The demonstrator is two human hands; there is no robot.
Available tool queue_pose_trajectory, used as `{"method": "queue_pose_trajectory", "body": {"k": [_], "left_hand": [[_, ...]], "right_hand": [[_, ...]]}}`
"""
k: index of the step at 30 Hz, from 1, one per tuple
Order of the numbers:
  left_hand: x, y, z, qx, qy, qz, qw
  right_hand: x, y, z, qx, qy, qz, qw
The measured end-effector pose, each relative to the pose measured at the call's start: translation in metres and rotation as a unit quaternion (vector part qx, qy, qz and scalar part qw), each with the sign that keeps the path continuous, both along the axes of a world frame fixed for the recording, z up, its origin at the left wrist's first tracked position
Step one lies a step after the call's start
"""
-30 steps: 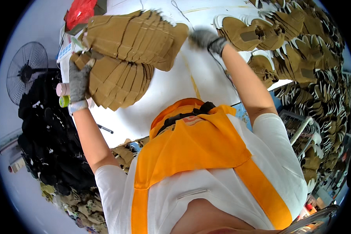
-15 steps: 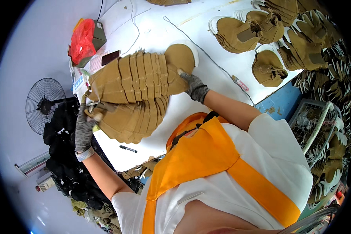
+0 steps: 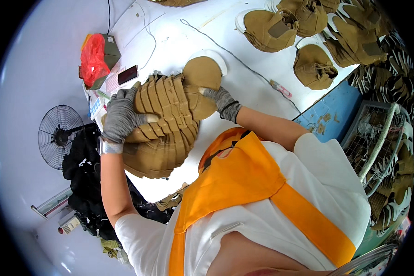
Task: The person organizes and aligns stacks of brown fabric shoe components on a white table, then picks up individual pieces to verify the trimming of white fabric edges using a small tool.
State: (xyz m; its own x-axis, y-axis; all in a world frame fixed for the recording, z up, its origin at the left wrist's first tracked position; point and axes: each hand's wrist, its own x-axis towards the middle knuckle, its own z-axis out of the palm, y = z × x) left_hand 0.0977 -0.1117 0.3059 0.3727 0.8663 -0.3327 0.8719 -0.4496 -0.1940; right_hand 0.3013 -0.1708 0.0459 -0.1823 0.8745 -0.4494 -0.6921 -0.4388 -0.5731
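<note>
A row of overlapping brown shoe uppers (image 3: 168,103) lies fanned over the white table in front of me, with more brown pieces bulging out on the near side. My left hand (image 3: 124,116), in a grey glove, grips the left part of this stack, its thumb across the top layers and its fingers stretched toward the far edge. At the right end my right hand (image 3: 221,102), also gloved, holds the stack with its thumb on the outermost upper; its other fingers are partly hidden. A white rounded edge (image 3: 215,59) shows behind that end piece.
More brown uppers (image 3: 269,32) with white edges stand in piles at the far right of the table (image 3: 244,76). A pink-handled tool (image 3: 280,89) lies by a cable. Far left are a phone (image 3: 127,74) and a box with a red bag (image 3: 94,60); a fan (image 3: 62,136) stands beyond.
My left hand has shifted from the stack's left end to a hold over its top layers. The stack is more compressed, and the pen near the table's front is now mostly covered.
</note>
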Motion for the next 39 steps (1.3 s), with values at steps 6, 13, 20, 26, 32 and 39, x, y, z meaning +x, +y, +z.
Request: {"method": "queue_pose_trajectory", "body": {"k": [6,13,20,26,32,39], "left_hand": [[0.018,-0.074,0.004,0.052,-0.034,0.030,0.998],[-0.152,-0.077,0.004,-0.195,-0.291,0.190,0.917],[-0.136,-0.119,-0.058,-0.338,-0.597,0.422,0.593],[-0.170,-0.115,-0.100,-0.380,-0.645,0.472,0.466],[-0.089,-0.127,-0.039,-0.282,-0.641,0.411,0.584],[-0.041,-0.121,-0.021,-0.168,-0.601,0.290,0.726]], "right_hand": [[-0.002,0.019,0.017,-0.143,-0.028,0.021,0.989],[0.006,0.019,0.019,0.205,-0.054,0.044,0.976],[0.015,0.025,0.066,0.292,-0.087,0.184,0.934],[-0.008,0.020,0.061,0.267,-0.239,0.195,0.913],[0.004,0.010,0.104,0.201,-0.427,0.289,0.833],[0.010,0.026,0.167,0.242,-0.521,0.296,0.763]]}}
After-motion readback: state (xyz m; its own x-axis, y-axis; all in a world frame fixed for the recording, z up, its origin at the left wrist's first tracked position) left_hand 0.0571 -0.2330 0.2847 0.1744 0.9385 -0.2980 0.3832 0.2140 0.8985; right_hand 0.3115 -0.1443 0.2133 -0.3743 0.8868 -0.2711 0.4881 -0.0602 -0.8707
